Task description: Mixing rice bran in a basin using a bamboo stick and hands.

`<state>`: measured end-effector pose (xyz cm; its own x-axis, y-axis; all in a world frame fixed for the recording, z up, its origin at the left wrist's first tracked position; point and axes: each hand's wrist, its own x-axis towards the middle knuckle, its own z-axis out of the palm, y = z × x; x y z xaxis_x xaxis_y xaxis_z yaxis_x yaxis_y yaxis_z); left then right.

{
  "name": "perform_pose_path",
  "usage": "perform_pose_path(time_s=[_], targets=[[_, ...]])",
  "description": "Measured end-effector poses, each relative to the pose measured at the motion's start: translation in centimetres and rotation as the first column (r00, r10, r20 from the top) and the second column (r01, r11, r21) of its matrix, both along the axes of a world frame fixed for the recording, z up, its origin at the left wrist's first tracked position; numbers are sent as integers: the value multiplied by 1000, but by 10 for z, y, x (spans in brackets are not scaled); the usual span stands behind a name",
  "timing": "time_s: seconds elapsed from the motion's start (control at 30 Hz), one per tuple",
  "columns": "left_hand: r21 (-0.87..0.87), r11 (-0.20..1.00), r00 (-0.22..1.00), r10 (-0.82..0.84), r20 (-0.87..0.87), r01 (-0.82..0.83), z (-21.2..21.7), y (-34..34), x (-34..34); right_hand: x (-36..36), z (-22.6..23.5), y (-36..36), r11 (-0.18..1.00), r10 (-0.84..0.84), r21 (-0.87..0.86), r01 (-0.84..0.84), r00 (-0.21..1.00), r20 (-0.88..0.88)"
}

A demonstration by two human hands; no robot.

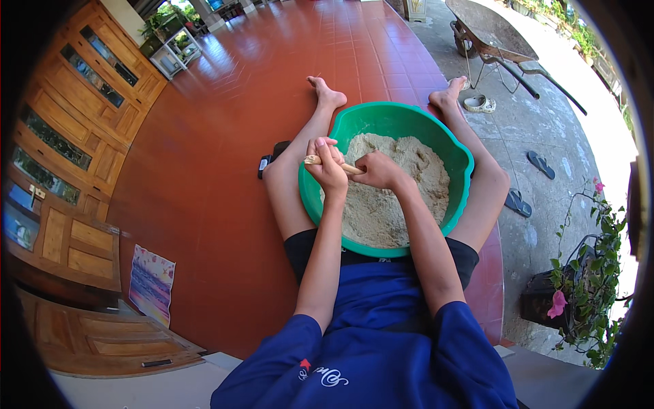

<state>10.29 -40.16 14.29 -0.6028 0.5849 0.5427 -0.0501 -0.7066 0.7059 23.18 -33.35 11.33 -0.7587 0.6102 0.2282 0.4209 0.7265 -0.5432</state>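
here, the left hand [330, 167] is curled around a pale, stick-like piece [350, 169], one end poking out past its fingers, while the right hand [381, 170] grips the other end. the piece sits above a green basin [466, 170] (roughly half covered by the forearms and hands, so its near side is partly hidden) holding coarse, beige, crumbly stuff [378, 215]. the basin rests between the person's spread bare legs [289, 194]. farther out are red floor tiles [204, 177], two dark flip-flops [541, 165] and a wheelbarrow [501, 34].
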Motion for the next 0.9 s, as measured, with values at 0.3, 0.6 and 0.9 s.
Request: perform_pose_path(time_s=[0.3, 0.6, 0.9], targets=[[-18, 994, 993, -110, 43, 111, 5, 2, 8, 3, -10, 7, 998, -37, -47, 38, 999, 24], [-82, 991, 990, -101, 95, 109, 8, 1, 7, 9, -8, 5, 997, 17, -74, -13, 998, 62], [-178, 964, 980, -198, 26, 199, 46, -18, 4, 16, 22, -9, 839, 197, -530, -123, 977, 84]])
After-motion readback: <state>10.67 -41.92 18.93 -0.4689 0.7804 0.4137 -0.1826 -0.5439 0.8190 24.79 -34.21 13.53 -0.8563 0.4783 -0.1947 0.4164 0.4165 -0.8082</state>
